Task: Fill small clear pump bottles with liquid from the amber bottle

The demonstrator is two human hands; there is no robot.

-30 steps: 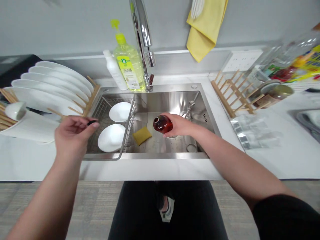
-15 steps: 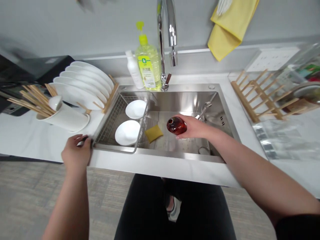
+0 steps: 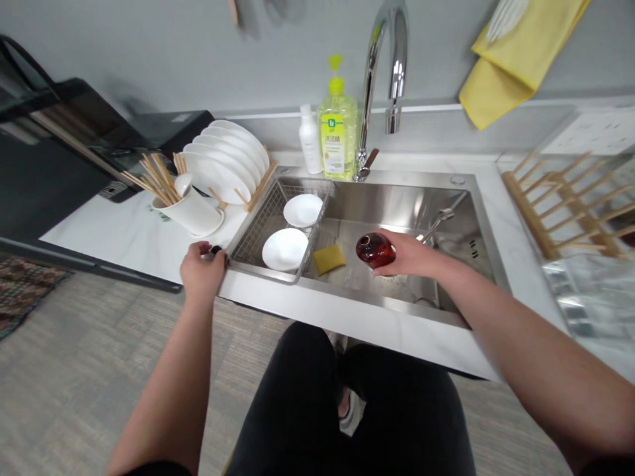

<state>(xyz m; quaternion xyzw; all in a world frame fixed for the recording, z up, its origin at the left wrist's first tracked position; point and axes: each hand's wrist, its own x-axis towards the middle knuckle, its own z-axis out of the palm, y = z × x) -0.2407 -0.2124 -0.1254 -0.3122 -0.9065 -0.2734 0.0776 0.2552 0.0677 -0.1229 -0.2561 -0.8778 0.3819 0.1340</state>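
My right hand (image 3: 404,256) is wrapped round a dark red glass bottle (image 3: 376,250) above the basin of the steel sink (image 3: 391,195). The bottle is uncapped, with its open mouth facing up and to the left. At the counter's front edge, just left of the sink, my left hand (image 3: 202,268) pinches a small black object (image 3: 216,250), too covered to identify. Left of the bottle lies a yellow sponge (image 3: 329,259) on the sink floor. A wire basket (image 3: 248,248) in the sink's left part holds two white bowls (image 3: 286,250).
Behind the sink stand a dish soap bottle (image 3: 338,135), a white bottle (image 3: 310,140) and the faucet (image 3: 367,119). Plates (image 3: 225,158) fill a rack at left, beside a white chopstick holder (image 3: 193,211). A wooden rack (image 3: 560,205) is at right; a yellow cloth (image 3: 501,82) hangs above.
The view has swung left, so everything sits further right in the picture. Both hands keep their holds, with the bottle still over the basin and my left hand beside the sink.
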